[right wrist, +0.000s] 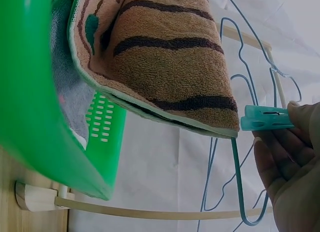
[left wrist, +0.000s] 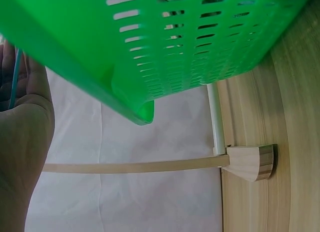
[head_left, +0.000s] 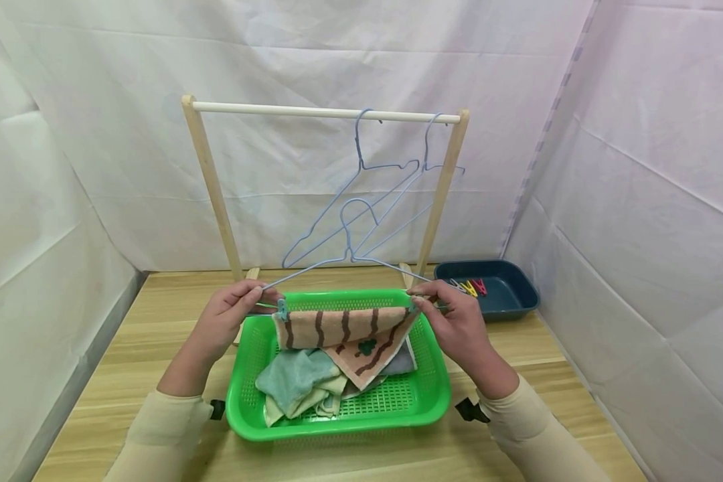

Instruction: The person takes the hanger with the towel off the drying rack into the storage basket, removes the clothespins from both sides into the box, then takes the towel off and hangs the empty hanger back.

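Note:
A brown-striped tan towel (head_left: 331,328) hangs folded over the bottom bar of a blue wire hanger (head_left: 313,266), above a green basket (head_left: 337,432). With thumb and finger, my left hand (head_left: 223,314) pinches the hanger's left end. A teal clothespin (head_left: 282,309) sits at the towel's left edge. On the other side, my right hand (head_left: 460,325) pinches a second teal clothespin (right wrist: 267,118) by its tail end; its nose is at the towel's right corner. Whether it bites the cloth is unclear. A light blue-green cloth (head_left: 295,378) and a grey one (head_left: 402,360) lie in the basket.
Behind the basket stands a wooden rack with a white rail (head_left: 277,110). Two more blue hangers (head_left: 331,201) hang from its right part. A dark blue tray (head_left: 512,294) with several coloured clothespins (head_left: 471,288) is at the right. White cloth walls surround the wooden table (head_left: 126,361).

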A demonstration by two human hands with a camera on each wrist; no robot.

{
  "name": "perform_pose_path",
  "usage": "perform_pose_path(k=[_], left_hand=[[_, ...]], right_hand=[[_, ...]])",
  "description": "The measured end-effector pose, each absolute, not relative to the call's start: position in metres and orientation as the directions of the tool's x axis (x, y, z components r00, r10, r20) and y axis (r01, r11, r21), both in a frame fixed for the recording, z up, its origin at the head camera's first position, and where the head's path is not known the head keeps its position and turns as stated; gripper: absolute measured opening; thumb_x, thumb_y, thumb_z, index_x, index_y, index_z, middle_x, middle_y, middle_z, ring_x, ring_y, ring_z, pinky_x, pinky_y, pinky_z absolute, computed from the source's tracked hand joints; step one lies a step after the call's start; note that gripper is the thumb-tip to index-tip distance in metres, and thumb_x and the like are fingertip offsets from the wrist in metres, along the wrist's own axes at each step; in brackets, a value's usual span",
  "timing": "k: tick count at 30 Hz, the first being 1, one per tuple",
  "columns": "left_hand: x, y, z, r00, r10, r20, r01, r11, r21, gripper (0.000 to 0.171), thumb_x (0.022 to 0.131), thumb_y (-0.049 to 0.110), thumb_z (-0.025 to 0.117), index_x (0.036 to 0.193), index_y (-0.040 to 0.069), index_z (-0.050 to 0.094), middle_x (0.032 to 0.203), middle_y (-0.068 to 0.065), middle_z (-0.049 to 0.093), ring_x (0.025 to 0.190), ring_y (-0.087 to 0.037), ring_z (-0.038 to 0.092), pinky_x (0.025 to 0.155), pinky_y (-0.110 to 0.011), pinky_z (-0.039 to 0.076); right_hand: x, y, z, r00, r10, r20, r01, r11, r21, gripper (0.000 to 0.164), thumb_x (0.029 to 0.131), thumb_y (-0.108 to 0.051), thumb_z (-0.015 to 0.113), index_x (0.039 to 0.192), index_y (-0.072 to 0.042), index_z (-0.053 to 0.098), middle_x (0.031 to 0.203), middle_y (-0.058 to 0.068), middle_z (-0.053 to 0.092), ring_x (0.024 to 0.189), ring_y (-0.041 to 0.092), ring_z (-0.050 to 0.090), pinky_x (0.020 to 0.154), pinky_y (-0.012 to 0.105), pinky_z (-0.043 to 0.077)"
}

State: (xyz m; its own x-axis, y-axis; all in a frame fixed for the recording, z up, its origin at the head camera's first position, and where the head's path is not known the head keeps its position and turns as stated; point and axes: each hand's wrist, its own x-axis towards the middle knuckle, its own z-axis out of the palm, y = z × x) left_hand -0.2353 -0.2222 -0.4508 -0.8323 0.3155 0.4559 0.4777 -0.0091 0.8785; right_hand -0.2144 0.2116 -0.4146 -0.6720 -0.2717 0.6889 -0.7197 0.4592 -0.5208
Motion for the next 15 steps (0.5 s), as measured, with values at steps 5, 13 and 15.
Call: perform_pose_path(k=[5,13,15], left_hand=[[-0.235,-0.2223,-0.4515,-0.838,0.313,0.446,0.47,0.0,0.883,0.031,0.12,0.003,0.044,0.125,-0.014,0.069,0.117,-0.001,0.082,0.107,-0.015,0.078,0.091,-0.034,0.066],[-0.2356,-0.2226,-0.4524,-0.836,0.317,0.449,0.471,-0.009,0.882,0.031,0.119,0.003,0.044,0.125,-0.015,0.068,0.117,-0.001,0.081,0.108,-0.015,0.078,0.091,-0.033,0.066],[-0.236,-0.2226,-0.4526,-0.835,0.318,0.45,0.471,-0.01,0.882,0.031,0.119,0.003,0.044,0.124,-0.015,0.068,0.117,-0.001,0.081,0.108,-0.015,0.078,0.091,-0.033,0.066]], right_hand=[[-0.2132,0.2121,-0.4125,-0.679,-0.269,0.683,-0.714,0.456,-0.531,0.025,0.102,0.005,0.076,0.12,-0.013,0.077,0.112,0.003,0.079,0.09,0.019,0.073,0.07,0.02,0.061],[-0.2125,0.2137,-0.41,-0.675,-0.203,0.71,-0.71,0.44,-0.55,0.026,0.101,0.009,0.074,0.123,-0.005,0.073,0.109,0.005,0.077,0.09,0.012,0.074,0.064,0.02,0.056],[-0.2128,0.2146,-0.4103,-0.675,-0.181,0.715,-0.708,0.433,-0.559,0.027,0.1,0.009,0.076,0.123,-0.003,0.073,0.107,0.005,0.078,0.09,0.009,0.074,0.064,0.021,0.056]])
